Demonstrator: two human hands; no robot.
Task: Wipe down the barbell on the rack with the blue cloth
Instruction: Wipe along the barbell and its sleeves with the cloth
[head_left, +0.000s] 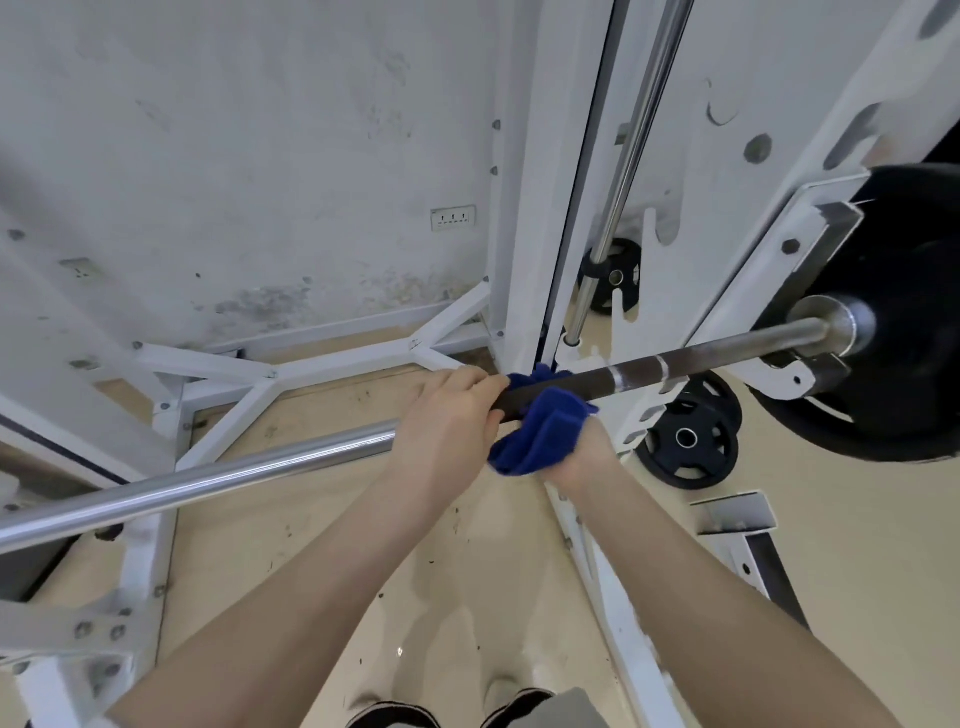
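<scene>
Barbell shaft (675, 364), racked: left hand (447, 415) curled round the bar steadying; right hand (571, 452) clamps blue cloth (540, 426) around it—best kept fully wrapped, drawn toward the plate (914, 322).

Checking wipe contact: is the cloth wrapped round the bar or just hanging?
Wrapped. The cloth is bunched round the bar, blue showing above and below it, gripped from under by the right hand.
</scene>
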